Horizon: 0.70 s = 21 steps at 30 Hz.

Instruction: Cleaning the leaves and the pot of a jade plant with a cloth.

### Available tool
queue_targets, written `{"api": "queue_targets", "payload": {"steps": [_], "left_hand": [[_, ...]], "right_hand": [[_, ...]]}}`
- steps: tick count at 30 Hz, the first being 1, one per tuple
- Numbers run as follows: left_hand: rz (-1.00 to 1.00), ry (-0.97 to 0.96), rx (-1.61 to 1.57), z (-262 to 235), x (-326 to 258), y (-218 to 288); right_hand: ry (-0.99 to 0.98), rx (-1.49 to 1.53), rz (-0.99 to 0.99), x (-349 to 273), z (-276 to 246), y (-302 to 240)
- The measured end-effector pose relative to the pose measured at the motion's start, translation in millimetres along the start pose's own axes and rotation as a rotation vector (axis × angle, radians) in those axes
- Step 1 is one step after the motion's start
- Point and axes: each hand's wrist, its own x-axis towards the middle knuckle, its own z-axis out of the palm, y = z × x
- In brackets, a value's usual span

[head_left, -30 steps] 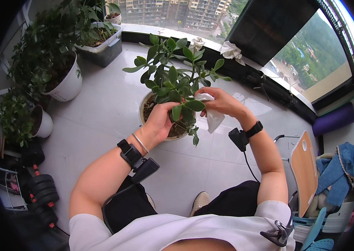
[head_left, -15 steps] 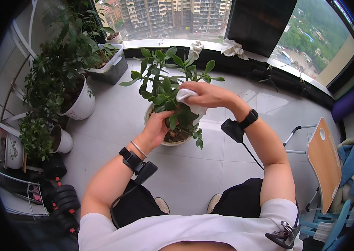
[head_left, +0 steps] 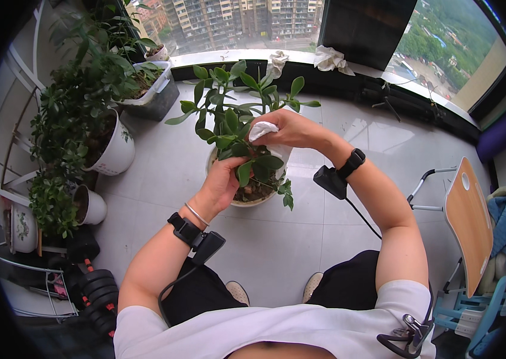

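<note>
A leafy green potted plant (head_left: 229,119) with thick oval leaves stands in a round pale pot (head_left: 253,202) on the floor in front of me. My left hand (head_left: 224,182) reaches in at the plant's near left side, its fingers closed among the lower leaves; a stem or leaf there is partly hidden by them. A crumpled white cloth or tissue (head_left: 263,129) is gripped in my right hand (head_left: 292,128), against the leaves on the plant's right side. Part of the white piece hangs below that hand. Soil shows inside the pot.
Several potted plants, one in a white pot (head_left: 115,146), crowd the left side above black dumbbells (head_left: 97,287). Crumpled white tissues (head_left: 331,60) lie on the window ledge. At the right stands a folding wooden-topped table (head_left: 468,227) beside a light blue stool (head_left: 486,317).
My right hand has shifted slightly left with the white piece, among the leaves. The left hand stays at nearly the same place. The whole view has tilted a little.
</note>
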Motion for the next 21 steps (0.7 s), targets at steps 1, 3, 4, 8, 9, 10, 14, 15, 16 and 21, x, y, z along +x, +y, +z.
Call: {"api": "queue_targets", "payload": {"steps": [1,3,4,8,9,10,14,15,16,21], "left_hand": [[0.003,-0.016,0.013,1.9,-0.8,0.7],[0.000,-0.030,0.026,1.3,0.1,0.1],[0.007,-0.031,0.003,-0.8,1.1,-0.4],[0.003,-0.026,-0.059,1.6,-2.1,1.4],[0.009,-0.024,-0.059,2.4,-2.3,1.2],[0.003,-0.023,-0.058,3.1,-2.7,0.9],[0.004,-0.017,-0.061,5.3,-4.6,-0.1],[-0.001,-0.022,-0.058,2.9,-4.1,-0.6],[-0.002,-0.018,-0.067,-1.1,-2.4,-1.6],[0.000,0.010,-0.084,0.9,-3.1,-3.0]], "right_hand": [[-0.017,-0.009,-0.008,-1.7,-1.1,-2.4],[-0.046,-0.043,-0.018,-1.3,-1.3,-5.2],[-0.044,-0.037,-0.015,-2.3,-0.3,-5.6],[0.213,0.286,0.078,-7.7,-2.6,0.6],[0.235,0.190,0.158,-13.7,-7.7,1.9],[0.257,0.093,0.237,-19.2,-12.0,3.3],[0.282,-0.138,0.202,-40.6,-4.9,-1.3],[0.208,-0.065,0.206,-38.9,-3.9,-3.6],[0.135,0.008,0.208,-37.1,-2.7,-5.2],[0.205,-0.112,0.040,-24.6,22.7,13.6]]}}
